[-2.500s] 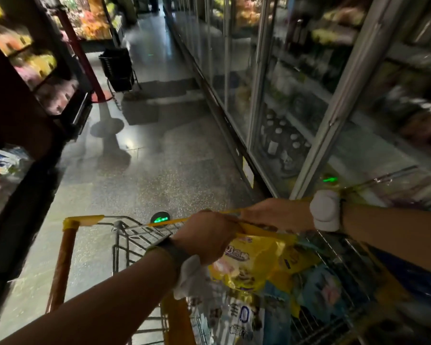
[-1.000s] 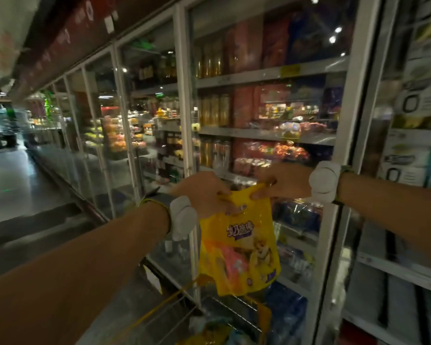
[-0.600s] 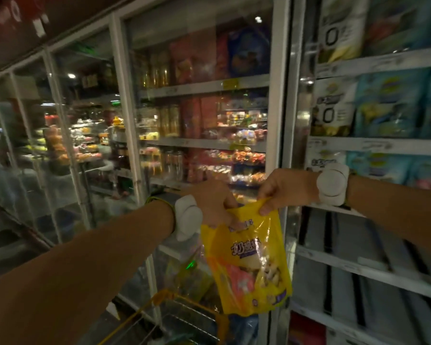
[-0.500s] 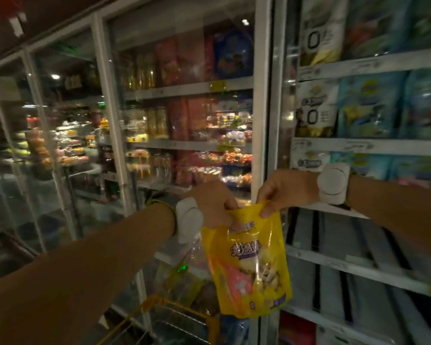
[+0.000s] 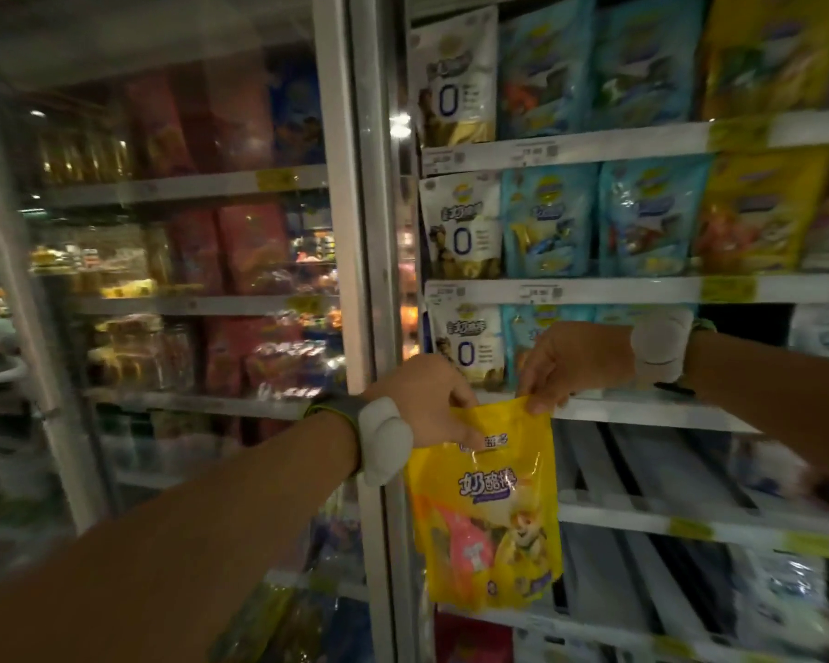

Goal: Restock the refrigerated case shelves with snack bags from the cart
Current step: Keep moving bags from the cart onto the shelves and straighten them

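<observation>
Bag [image 5: 491, 509] in hand, you hold it up in front of the case [image 5: 355, 232]: your left hand [image 5: 427, 399] pinches its top left corner and your right hand [image 5: 570, 361] pinches its top right corner, so it hangs down flat and is not on any shelf yet. The top shelves look full, with white bags [image 5: 460, 227], blue bags [image 5: 604, 217] and yellow bags [image 5: 757, 208] standing in rows. The low shelves [image 5: 666, 519] look mostly bare, so you likely have this bag and many more still to put in.
</observation>
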The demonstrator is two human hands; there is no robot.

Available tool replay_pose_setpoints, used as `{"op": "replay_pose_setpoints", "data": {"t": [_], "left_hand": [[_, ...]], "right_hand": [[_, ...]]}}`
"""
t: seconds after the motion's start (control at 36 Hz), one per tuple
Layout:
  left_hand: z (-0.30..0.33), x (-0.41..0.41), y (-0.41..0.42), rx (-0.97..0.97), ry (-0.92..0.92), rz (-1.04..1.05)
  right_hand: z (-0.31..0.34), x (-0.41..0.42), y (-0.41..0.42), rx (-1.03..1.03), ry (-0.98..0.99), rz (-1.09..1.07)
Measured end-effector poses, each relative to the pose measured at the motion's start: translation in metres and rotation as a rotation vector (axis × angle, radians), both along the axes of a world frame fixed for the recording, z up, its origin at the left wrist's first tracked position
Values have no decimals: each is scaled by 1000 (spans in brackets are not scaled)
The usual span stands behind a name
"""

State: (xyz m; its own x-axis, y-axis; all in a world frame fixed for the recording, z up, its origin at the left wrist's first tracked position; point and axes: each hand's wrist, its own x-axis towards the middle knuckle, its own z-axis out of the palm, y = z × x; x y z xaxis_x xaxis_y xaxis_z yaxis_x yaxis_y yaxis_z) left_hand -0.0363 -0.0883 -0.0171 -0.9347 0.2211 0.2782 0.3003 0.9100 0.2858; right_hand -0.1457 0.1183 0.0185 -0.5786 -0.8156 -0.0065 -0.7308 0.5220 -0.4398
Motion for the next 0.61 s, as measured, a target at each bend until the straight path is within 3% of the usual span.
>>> {"op": "replay_pose_setpoints", "data": {"t": [0.31, 0.42, 0.61], "left_hand": [[-20, -57, 47, 166, -33, -89], [-29, -81, 72, 190, -26, -117], [-46, -114, 108, 212, -33, -197]], "right_hand": [[-9, -32, 55, 128, -11, -96], [-12, -41, 70, 246, 75, -94], [-23, -51, 89, 254, 199, -159]]}}
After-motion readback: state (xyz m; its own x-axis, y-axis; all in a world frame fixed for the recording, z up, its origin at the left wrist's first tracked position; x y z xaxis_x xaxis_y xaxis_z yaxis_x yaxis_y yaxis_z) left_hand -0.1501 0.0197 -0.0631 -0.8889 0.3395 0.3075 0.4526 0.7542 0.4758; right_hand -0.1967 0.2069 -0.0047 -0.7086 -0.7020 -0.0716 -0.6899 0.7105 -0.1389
